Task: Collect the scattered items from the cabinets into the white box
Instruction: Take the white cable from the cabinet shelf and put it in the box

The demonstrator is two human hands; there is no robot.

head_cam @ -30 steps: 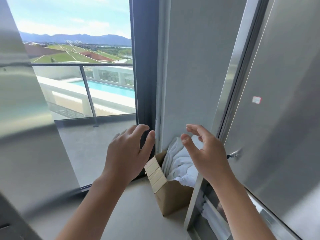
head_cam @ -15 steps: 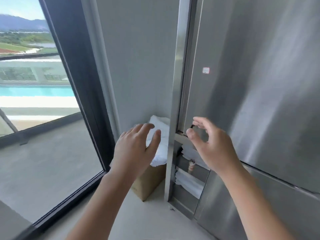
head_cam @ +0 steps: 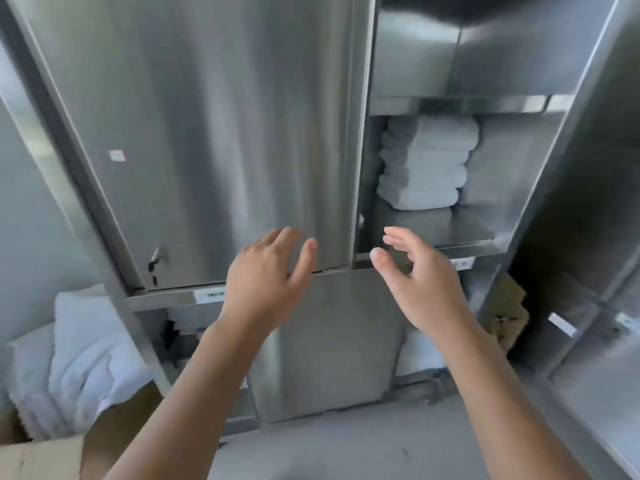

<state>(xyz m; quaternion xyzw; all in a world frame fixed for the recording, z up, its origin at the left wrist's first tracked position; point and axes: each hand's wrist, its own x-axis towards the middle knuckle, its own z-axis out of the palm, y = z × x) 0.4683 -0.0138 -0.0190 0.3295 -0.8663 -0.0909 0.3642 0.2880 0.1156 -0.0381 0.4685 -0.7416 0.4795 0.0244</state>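
The left hand [head_cam: 266, 282] and right hand [head_cam: 420, 285] hover relaxed, holding nothing; folded towels [head_cam: 426, 164] at one o'clock look soft, floppy, light: best clasped under the bottom fold

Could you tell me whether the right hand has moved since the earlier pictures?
Yes. The right hand shifted rightward, from the closed door's latch to the open shelf with folded towels.

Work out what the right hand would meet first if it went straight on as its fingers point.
The right hand would probably meet the steel shelf first, with the folded towels behind it; depth is unclear.
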